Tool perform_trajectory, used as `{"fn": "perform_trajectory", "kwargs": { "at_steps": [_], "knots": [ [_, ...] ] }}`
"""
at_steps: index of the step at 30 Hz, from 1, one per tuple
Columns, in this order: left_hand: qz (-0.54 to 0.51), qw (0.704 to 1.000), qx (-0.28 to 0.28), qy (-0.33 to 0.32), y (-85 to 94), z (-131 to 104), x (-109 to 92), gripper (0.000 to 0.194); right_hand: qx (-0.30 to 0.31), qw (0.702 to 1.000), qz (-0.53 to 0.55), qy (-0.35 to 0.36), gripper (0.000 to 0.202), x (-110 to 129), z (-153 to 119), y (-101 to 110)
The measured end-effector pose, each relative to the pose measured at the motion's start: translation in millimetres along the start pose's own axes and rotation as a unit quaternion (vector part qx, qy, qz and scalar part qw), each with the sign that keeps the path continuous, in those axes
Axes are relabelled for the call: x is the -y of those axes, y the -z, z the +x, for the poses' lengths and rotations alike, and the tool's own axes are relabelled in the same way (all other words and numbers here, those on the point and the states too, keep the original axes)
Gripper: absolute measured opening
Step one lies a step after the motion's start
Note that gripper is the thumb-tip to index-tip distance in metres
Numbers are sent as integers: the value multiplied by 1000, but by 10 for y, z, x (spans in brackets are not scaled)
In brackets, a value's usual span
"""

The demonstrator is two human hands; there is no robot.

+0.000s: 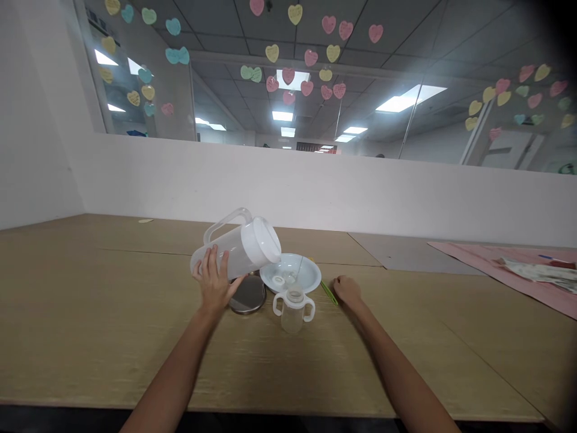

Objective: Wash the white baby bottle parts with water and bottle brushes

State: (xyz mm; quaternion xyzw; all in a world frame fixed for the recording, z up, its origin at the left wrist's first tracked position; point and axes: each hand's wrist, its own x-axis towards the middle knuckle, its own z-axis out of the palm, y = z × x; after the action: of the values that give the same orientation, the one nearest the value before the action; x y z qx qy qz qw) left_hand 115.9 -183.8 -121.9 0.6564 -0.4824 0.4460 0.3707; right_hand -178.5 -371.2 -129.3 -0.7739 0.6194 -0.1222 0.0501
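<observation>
My left hand is wrapped round the body of a clear pitcher with a white lid. The pitcher is tilted, its lid end lower and to the right, above the near edge of a white bowl. Inside the bowl lie a white ring and a clear dome-shaped piece. In front of it stands an open baby bottle with two white handles, upright. My right hand rests on the table, fingers curled into a fist, just right of a green handle.
A dark round disc with a metallic rim lies beneath the pitcher. Pink cloth with a white bundle and a blue pen lies at the far right. A white wall with a window above bounds the wooden table.
</observation>
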Motion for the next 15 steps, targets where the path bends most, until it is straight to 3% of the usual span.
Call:
{"fn": "perform_trajectory", "kwargs": {
  "at_steps": [10,15],
  "knots": [
    [-18,1000,10,10,-10,3,-60,75,-2,1000,-8,7,38,6,-4,-2],
    [-10,995,11,97,-6,26,-160,88,0,1000,-5,7,35,-10,14,-31]
  ]
}}
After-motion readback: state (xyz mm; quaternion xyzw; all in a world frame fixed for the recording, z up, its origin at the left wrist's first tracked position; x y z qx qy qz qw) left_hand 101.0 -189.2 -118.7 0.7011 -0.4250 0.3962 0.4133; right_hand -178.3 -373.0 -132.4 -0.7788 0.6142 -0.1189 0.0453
